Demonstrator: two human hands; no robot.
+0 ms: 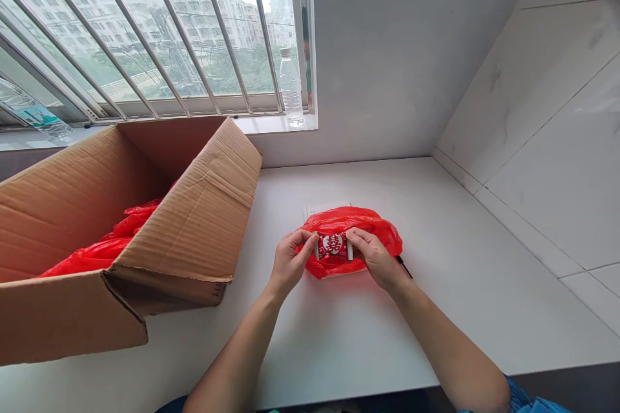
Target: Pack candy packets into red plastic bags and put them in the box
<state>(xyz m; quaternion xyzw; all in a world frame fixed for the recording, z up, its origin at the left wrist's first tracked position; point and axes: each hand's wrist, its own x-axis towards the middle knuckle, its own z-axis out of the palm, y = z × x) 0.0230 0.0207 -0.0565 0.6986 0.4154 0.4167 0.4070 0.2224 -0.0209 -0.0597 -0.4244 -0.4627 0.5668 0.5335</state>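
A small red packet (333, 244) with a white double-happiness character on its face is stretched between my two hands. My left hand (294, 257) pinches its left end between thumb and fingers. The right end is pinched by my right hand (374, 255). Directly beneath the packet lies a crumpled red plastic bag (358, 214) on the white tabletop (334, 335). Something flat and white shows partly from under the bag. A thin black object (403, 267) pokes out beside my right wrist; most of it is hidden.
To the left stands an open cardboard box (194, 219) with red plastic bags (109, 248) inside. A clear bottle (290, 90) stands on the sill of the barred window, and another bottle (36, 113) leans at the far left. Walls bound the table behind and on the right.
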